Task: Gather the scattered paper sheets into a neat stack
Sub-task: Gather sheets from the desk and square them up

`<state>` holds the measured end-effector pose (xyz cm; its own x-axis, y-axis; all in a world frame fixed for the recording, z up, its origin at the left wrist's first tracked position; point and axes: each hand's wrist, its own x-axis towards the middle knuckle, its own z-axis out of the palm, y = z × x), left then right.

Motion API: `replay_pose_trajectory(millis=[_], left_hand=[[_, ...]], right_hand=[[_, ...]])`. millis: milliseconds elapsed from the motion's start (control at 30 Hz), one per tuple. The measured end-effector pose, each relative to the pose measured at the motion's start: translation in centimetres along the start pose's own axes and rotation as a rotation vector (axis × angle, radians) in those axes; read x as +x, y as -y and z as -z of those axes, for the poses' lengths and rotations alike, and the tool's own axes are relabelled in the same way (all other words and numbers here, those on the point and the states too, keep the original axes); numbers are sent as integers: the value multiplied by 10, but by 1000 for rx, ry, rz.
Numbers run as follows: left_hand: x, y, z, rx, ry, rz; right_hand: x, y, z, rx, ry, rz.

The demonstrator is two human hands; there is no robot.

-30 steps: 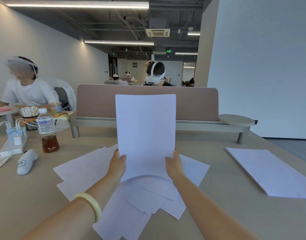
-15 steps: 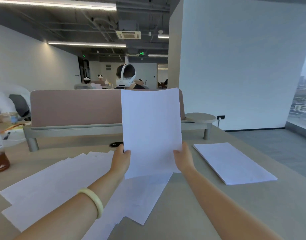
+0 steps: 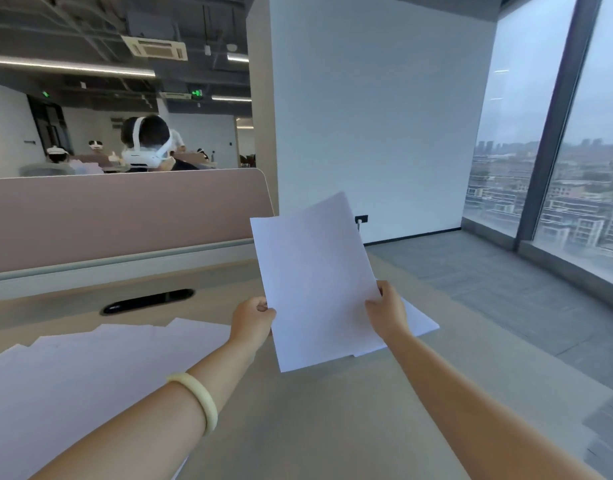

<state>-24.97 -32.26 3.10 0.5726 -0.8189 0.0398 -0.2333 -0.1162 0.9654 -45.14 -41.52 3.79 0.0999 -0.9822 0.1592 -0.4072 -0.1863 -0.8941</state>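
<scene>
Now I see left hand [image 3: 253, 320] and right hand [image 3: 388, 313] pinching a tilted white paper sheet [image 3: 315, 282] above the white paper stack [image 3: 421, 322].

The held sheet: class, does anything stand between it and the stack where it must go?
Nothing visible. The sheet, pinched by the left hand and right hand, hangs just above the stack, whose corner shows beside it.
</scene>
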Motion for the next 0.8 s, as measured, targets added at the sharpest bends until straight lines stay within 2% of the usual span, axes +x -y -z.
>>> replay_pose_trajectory(millis=[233,467,800], left_hand=[[17,-5,-66,-78,146,57],[35,-3,-108,-137,208,161],[68,11,-126,-120,211,235]], right_hand=[[39,-38,41,-113,-75,-64],[84,-75,54,-214,-39,-92],[133,-101,37,-320,0,-128]])
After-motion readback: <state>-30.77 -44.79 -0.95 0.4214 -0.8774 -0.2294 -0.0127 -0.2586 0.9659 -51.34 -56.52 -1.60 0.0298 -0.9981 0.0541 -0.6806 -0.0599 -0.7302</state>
